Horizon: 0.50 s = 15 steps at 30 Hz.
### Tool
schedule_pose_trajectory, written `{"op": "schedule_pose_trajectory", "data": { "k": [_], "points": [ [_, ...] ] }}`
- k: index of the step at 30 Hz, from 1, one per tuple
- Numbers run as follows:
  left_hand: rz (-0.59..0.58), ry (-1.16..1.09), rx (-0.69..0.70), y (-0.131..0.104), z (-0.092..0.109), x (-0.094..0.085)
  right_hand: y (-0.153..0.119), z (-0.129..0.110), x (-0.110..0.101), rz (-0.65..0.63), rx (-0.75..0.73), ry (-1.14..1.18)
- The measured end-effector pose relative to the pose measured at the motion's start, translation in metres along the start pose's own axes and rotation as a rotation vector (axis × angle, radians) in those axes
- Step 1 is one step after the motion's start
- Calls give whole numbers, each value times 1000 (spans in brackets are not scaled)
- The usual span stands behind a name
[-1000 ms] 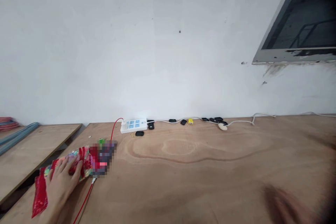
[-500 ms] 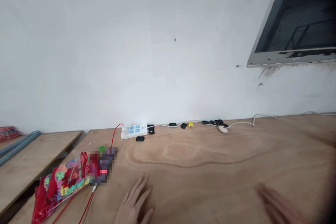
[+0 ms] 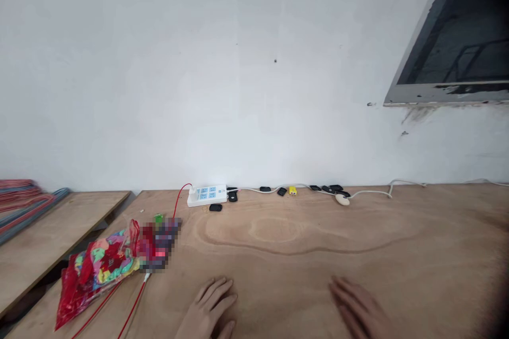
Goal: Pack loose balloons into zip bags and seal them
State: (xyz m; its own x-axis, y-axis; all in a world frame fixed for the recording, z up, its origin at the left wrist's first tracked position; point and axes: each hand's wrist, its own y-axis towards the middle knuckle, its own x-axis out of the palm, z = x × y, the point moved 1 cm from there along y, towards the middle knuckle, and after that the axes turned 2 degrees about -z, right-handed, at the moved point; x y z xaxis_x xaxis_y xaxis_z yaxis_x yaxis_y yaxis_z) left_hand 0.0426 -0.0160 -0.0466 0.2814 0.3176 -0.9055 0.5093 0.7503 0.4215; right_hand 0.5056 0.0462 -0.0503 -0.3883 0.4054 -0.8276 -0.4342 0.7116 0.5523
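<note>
My left hand lies over the wooden tabletop at the bottom of the view, its fingers stretched out and slightly apart, holding nothing. To the right, my right hand is also over the wood, slightly blurred, with its fingers extended and nothing seen in them. A bare stretch of board lies between the two hands. Nearest to my left hand are a red cable and a clear-and-red plastic bag with colourful pieces inside.
A white power strip sits by the wall, with a white cord running right past small black items, a yellow item and a cream oval piece. A pixelated patch hides something beside the bag. Cord bundles lie on the left board.
My right hand has moved left, closer to my left hand. The left hand stays at nearly the same spot. The whole view has shifted slightly.
</note>
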Motion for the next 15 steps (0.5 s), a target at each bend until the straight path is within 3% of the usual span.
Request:
{"op": "schedule_pose_trajectory", "data": {
  "k": [2,4,6,11,15],
  "points": [
    [-32,-27,54,0,3,1,19,-41,18,-85,-246,-63],
    [-40,-56,113,0,6,4,33,-80,34,-55,-484,-88],
    [-44,-77,183,0,10,10,43,-108,48,-3,-610,-91],
    [-34,-75,269,5,22,26,47,-136,81,142,-621,-94],
    [-18,-61,271,7,28,30,32,-149,96,156,-578,-155]
  ]
}}
